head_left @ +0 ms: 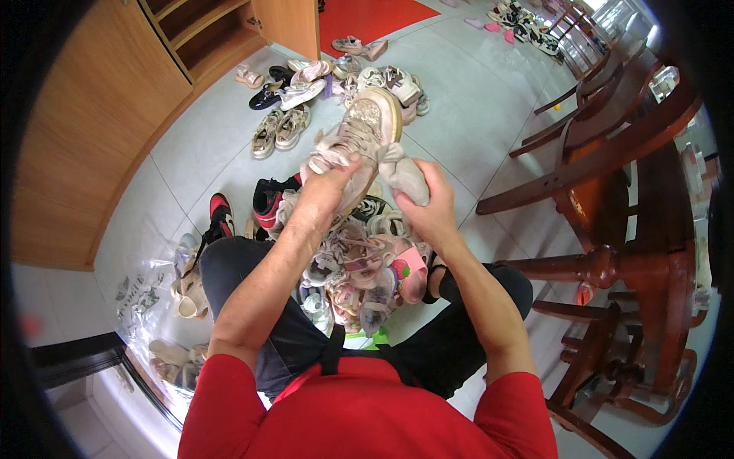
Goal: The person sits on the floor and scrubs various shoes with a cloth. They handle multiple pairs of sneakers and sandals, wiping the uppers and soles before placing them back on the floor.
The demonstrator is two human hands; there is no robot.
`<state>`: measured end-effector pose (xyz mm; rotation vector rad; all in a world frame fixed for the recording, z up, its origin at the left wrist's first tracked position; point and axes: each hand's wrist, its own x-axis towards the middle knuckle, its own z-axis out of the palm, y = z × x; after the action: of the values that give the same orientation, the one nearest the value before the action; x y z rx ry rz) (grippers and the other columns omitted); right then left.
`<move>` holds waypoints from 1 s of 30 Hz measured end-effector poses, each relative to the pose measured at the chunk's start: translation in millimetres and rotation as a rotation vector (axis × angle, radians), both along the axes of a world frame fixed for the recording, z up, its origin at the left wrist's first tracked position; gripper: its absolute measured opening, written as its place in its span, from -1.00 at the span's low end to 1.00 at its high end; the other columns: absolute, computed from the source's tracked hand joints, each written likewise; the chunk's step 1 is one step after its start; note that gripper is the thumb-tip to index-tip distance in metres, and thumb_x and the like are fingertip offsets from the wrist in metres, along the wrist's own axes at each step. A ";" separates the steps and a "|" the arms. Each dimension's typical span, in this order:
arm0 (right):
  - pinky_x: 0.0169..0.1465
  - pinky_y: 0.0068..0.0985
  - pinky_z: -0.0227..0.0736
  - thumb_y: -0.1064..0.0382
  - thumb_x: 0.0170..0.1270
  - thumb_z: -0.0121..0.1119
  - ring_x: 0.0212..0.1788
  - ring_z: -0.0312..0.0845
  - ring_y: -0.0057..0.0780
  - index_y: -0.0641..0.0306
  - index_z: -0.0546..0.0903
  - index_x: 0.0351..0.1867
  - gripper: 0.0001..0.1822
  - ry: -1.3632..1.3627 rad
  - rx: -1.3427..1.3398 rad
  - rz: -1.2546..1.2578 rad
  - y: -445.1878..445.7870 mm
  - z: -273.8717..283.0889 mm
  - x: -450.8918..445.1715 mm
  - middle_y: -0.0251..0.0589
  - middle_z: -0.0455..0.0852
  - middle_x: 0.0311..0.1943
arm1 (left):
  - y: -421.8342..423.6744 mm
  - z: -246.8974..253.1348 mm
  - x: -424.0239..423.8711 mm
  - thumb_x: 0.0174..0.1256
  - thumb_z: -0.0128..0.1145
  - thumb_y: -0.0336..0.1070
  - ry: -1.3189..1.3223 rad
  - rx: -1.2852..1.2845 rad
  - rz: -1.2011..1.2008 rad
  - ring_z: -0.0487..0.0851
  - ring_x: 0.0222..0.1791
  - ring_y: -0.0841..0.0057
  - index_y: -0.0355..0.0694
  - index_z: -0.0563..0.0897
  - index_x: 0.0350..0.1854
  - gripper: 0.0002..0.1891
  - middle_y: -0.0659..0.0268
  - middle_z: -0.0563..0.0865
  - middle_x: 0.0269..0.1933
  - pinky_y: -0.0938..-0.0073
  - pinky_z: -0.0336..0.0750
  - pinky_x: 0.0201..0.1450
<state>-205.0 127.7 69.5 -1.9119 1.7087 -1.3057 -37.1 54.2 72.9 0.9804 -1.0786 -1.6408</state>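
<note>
My left hand (332, 183) grips a beige lace-up shoe with a glittery toe (364, 112), held up over the floor with its toe pointing away from me. In my right hand (429, 201) is a bunched pale grey cloth (405, 175), pressed against the shoe's right side. Below my hands, between my knees, lies a pile of mixed shoes (361, 252), with a pink slipper bearing a strawberry (409, 274) at its right. Red and black high-top sneakers (269, 201) stand at the pile's left. My forearms hide part of the pile.
More shoes (298, 86) lie on the tiles ahead, near an open wooden cabinet (212, 34) and a red mat (367, 23). Dark wooden chairs (573, 166) stand at the right. A clear plastic bag (143, 310) with shoes is at the left.
</note>
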 end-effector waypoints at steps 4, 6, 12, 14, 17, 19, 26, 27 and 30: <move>0.01 -0.40 0.41 0.33 0.12 0.18 -0.09 0.50 -0.32 0.25 0.35 0.13 -0.50 -0.856 -0.003 -0.308 2.9 32.1 -16.2 -0.13 0.55 -0.15 | 1.8 -7.1 11.1 0.16 0.28 -0.20 -0.288 -0.211 -0.092 0.63 -0.10 0.52 -0.32 0.54 0.04 -0.56 0.28 0.70 -0.09 0.46 0.48 0.01; 0.02 -0.42 0.42 0.34 0.07 0.24 -0.07 0.50 -0.37 0.28 0.31 0.17 -0.41 -1.005 -0.118 -0.274 -3.1 47.7 -27.2 -0.13 0.55 -0.11 | 20.4 1.3 4.9 0.15 0.27 -0.14 -0.461 -0.333 -0.076 0.66 -0.10 0.43 -0.31 0.57 -0.02 -0.57 0.15 0.71 -0.15 0.42 0.49 0.01; 0.02 -0.48 0.44 0.44 -0.10 0.37 -0.01 0.51 -0.44 0.37 0.29 0.20 -0.25 -0.952 -0.021 0.058 -18.7 44.8 -23.3 -0.13 0.55 -0.01 | 32.1 9.0 19.1 0.09 0.24 -0.15 -1.032 -0.786 -0.216 0.65 -0.14 0.14 -0.12 0.64 -0.05 -0.65 0.01 0.68 -0.20 0.35 0.52 -0.06; 0.01 -0.49 0.45 0.45 -0.11 0.37 -0.01 0.52 -0.45 0.37 0.31 0.19 -0.26 -0.877 -0.038 0.013 -10.5 53.3 -17.6 -0.14 0.55 -0.02 | 27.0 2.4 24.5 0.04 0.29 -0.10 -0.931 -0.750 -0.195 0.67 -0.15 0.25 -0.17 0.60 0.00 -0.54 0.11 0.70 -0.18 0.38 0.51 -0.09; 0.01 -0.52 0.45 0.47 -0.11 0.37 -0.03 0.53 -0.45 0.37 0.34 0.17 -0.28 -0.826 -0.116 -0.011 -5.6 58.3 -16.5 -0.16 0.56 -0.02 | 31.7 21.9 30.2 0.07 0.23 -0.10 -0.349 -0.282 -0.403 0.59 -0.05 0.32 -0.30 0.52 0.09 -0.45 0.18 0.65 -0.07 0.31 0.44 0.01; 0.02 -0.52 0.45 0.48 -0.12 0.38 -0.03 0.53 -0.46 0.35 0.35 0.17 -0.28 -0.777 -0.180 0.003 -5.6 58.5 -13.6 -0.17 0.56 -0.02 | 25.4 18.4 34.3 0.14 0.17 0.08 0.161 -0.041 -0.453 0.49 0.10 0.34 -0.38 0.37 0.22 -0.28 0.18 0.57 0.09 0.34 0.31 0.21; 0.05 -0.53 0.43 0.49 -0.13 0.38 -0.02 0.51 -0.50 0.33 0.40 0.14 -0.31 -0.609 -0.319 0.039 -7.7 65.8 -3.8 -0.19 0.56 -0.01 | 14.5 22.2 20.8 0.28 0.00 0.05 0.827 0.503 -0.240 0.52 0.12 0.20 -0.35 0.45 0.15 -0.43 0.07 0.57 0.12 0.13 0.32 0.24; 0.04 -0.54 0.43 0.49 -0.12 0.38 -0.02 0.51 -0.50 0.33 0.40 0.14 -0.32 -0.590 -0.347 0.045 -7.6 67.2 -4.8 -0.19 0.56 -0.01 | 12.5 19.7 18.3 0.29 -0.03 0.02 0.818 0.480 -0.244 0.52 0.12 0.19 -0.36 0.47 0.12 -0.46 0.06 0.57 0.11 0.11 0.31 0.25; 0.02 -0.53 0.43 0.46 -0.07 0.37 -0.03 0.50 -0.51 0.35 0.40 0.13 -0.36 -0.640 -0.206 -0.041 -10.3 70.9 -15.5 -0.18 0.55 0.00 | 16.3 24.2 13.7 0.30 -0.03 -0.12 0.660 0.347 -0.178 0.55 0.08 0.23 -0.36 0.47 0.12 -0.54 0.09 0.62 0.04 0.17 0.39 0.19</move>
<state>-220.5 117.4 140.4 -1.3238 1.3236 -1.9045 -23.4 70.5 97.1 0.4806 -0.4494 -2.1342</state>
